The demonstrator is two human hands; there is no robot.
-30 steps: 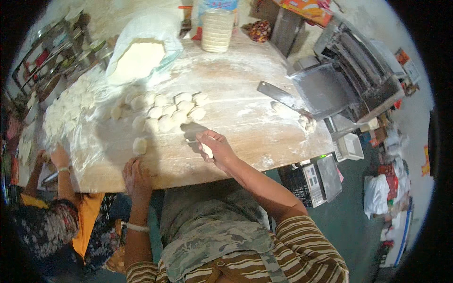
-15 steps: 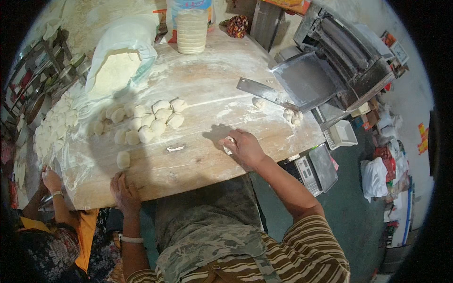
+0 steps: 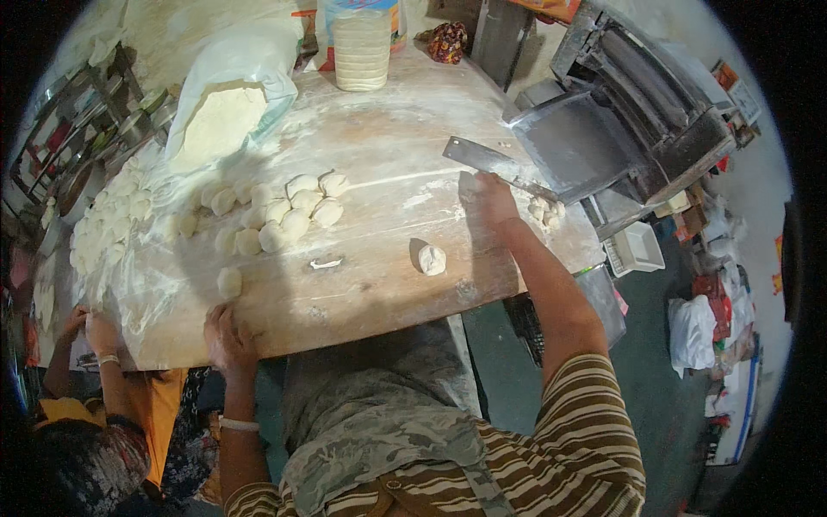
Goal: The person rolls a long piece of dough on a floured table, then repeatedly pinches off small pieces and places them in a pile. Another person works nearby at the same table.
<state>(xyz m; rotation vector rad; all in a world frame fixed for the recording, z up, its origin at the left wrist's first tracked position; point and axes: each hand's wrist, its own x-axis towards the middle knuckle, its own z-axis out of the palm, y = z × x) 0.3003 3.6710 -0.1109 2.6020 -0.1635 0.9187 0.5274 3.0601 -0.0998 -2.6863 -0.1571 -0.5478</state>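
My right hand (image 3: 498, 200), blurred by motion, reaches over the floured table beside the blade of a cleaver (image 3: 476, 156). Whatever its fingers touch is hidden. A ball of dough (image 3: 432, 259) with a creased top sits by itself nearer the front edge. At the table's front left, my left hand (image 3: 230, 342) rests with its fingers laid on the wood. Just beyond its fingertips stands a single dough piece (image 3: 230, 283). Several rounded dough pieces (image 3: 295, 226) cluster farther back, left of the middle.
A flour bag (image 3: 226, 121) lies open at the back left, near heaped dough pieces (image 3: 110, 220). A ribbed plastic jar (image 3: 362, 60) stands at the back. Dough scraps (image 3: 546, 213) and a roller machine (image 3: 633, 112) are at right. A co-worker's hands (image 3: 99, 332) work at far left.
My right hand has let go of the dough ball and moved away and to the right, toward the cleaver. My left hand stays at the table edge. The whole view has shifted slightly.
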